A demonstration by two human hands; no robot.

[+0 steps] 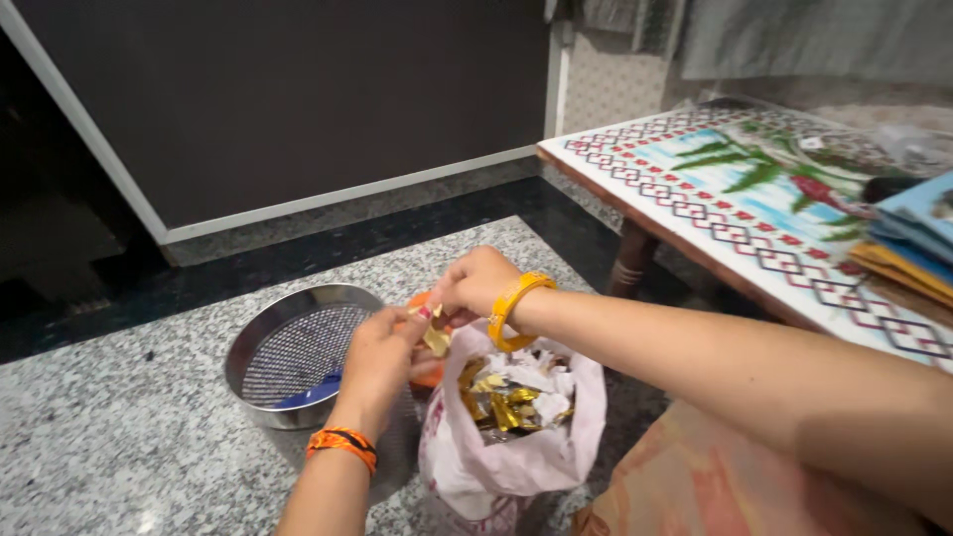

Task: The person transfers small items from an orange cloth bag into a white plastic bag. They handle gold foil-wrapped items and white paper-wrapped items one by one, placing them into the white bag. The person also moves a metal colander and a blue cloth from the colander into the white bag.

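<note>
My left hand (379, 357) and my right hand (475, 284) meet above a white plastic bag (516, 452), and both pinch a small yellowish wrapper (436, 339) between their fingertips. The bag stands open on the granite floor and holds several gold and silver wrappers (501, 402). An orange thing (427, 375) shows just behind the hands, mostly hidden. A yellow bangle sits on my right wrist and an orange band on my left.
A round steel sieve (298, 352) with a mesh bottom and something blue in it stands left of the bag on the speckled granite floor (119, 437). A low table (754, 199) with a patterned cloth and stacked books (918, 243) is at right. A dark wall is behind.
</note>
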